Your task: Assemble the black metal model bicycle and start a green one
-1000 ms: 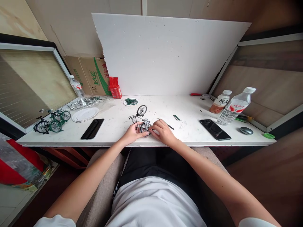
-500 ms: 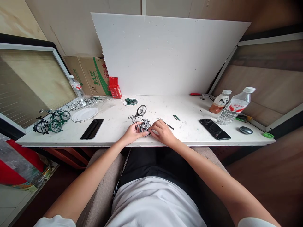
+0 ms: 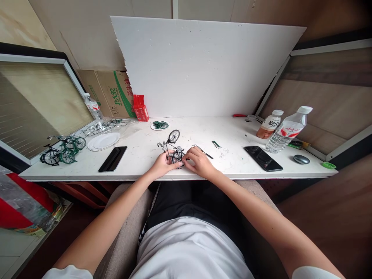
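A small black model bicycle [image 3: 173, 145] stands on the white table [image 3: 145, 151] near its front edge. Its front wheel points away from me. My left hand [image 3: 162, 164] is closed round the near wheel from the left. My right hand [image 3: 200, 162] pinches the same wheel end from the right; whether a small part is in its fingers is too small to tell. A thin dark tool [image 3: 205, 152] lies just beyond my right hand.
Green model bicycles [image 3: 62, 149] and white plates [image 3: 104, 140] sit at the left, with a black tray [image 3: 112, 158] nearer. A phone [image 3: 263, 158], two bottles [image 3: 286, 130], a mouse [image 3: 301, 159] and a green cap [image 3: 329, 165] lie right. A white foam board [image 3: 203, 66] stands behind.
Both hands stay on the model bicycle's near wheel, with only slight finger shifts. The view has drifted a little.
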`<state>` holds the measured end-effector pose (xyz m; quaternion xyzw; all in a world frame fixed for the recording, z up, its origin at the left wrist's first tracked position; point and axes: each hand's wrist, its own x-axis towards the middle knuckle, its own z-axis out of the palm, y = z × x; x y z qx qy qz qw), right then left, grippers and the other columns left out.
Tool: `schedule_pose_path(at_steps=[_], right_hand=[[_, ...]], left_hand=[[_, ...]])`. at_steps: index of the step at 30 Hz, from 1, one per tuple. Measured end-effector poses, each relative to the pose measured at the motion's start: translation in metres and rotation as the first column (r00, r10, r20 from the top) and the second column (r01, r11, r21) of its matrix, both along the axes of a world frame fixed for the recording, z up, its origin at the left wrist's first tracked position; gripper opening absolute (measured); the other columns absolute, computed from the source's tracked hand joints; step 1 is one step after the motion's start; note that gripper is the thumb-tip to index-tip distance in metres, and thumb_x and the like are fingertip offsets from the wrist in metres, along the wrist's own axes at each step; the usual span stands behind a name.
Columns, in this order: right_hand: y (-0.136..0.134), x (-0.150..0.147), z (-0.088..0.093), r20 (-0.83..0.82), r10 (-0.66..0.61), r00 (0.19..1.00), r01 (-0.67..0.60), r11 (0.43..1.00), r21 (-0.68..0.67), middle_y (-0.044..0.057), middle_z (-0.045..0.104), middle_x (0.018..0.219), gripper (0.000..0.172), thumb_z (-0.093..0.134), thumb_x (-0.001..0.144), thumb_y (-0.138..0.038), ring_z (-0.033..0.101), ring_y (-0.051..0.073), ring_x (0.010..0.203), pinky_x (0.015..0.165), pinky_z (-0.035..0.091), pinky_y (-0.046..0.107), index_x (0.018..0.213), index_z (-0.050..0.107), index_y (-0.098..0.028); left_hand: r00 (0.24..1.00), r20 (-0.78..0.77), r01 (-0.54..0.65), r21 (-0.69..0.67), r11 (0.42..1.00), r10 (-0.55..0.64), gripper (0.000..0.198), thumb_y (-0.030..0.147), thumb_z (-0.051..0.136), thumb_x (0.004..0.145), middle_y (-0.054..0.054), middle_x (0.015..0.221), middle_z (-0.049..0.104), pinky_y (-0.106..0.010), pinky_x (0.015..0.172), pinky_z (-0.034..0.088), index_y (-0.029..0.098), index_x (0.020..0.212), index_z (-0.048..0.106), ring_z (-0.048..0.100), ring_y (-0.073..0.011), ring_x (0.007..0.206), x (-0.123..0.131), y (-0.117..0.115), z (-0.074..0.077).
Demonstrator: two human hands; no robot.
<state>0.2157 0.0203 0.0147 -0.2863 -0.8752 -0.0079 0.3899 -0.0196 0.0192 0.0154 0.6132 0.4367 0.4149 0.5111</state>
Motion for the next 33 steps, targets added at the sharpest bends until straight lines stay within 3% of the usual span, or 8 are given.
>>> schedule_pose_path(at_steps=[12,20,33], right_hand=[[-0.0005,-0.0008,0.0022,-0.033,0.025,0.999,-0.027,0.998,-0.049,0.008,0.066,0.098,0.006,0.06,0.107,-0.023,0.058,0.025,0.093,0.085,0.053,0.041,0.105,0.066,-0.024],[-0.0003,-0.001,0.0022,-0.036,0.032,0.999,-0.034,0.998,-0.052,0.007,0.065,0.097,0.004,0.061,0.106,-0.021,0.057,0.026,0.092,0.084,0.053,0.042,0.104,0.063,-0.025],[-0.0013,-0.0026,0.0039,-0.042,0.04,0.998,-0.042,0.997,-0.068,0.008,0.065,0.096,0.006,0.059,0.105,-0.021,0.058,0.026,0.091,0.083,0.052,0.042,0.102,0.063,-0.024]], left_hand=[[1.0,0.024,0.019,0.015,1.0,-0.019,0.075,0.041,0.103,0.068,-0.009,0.104,0.079,-0.037,0.088,0.062,0.016,0.126,0.062,0.076,-0.0245,0.097,0.0013,-0.0023,0.0023],[1.0,-0.013,-0.003,0.03,1.0,0.003,0.073,0.04,0.102,0.068,-0.007,0.096,0.078,-0.037,0.085,0.062,0.015,0.124,0.063,0.076,-0.0256,0.096,0.0021,-0.0041,0.0052],[0.999,-0.037,0.003,0.079,0.997,0.0,0.068,0.04,0.099,0.072,-0.01,0.11,0.079,-0.036,0.087,0.062,0.015,0.124,0.064,0.076,-0.024,0.097,0.0008,-0.0002,-0.0017]])
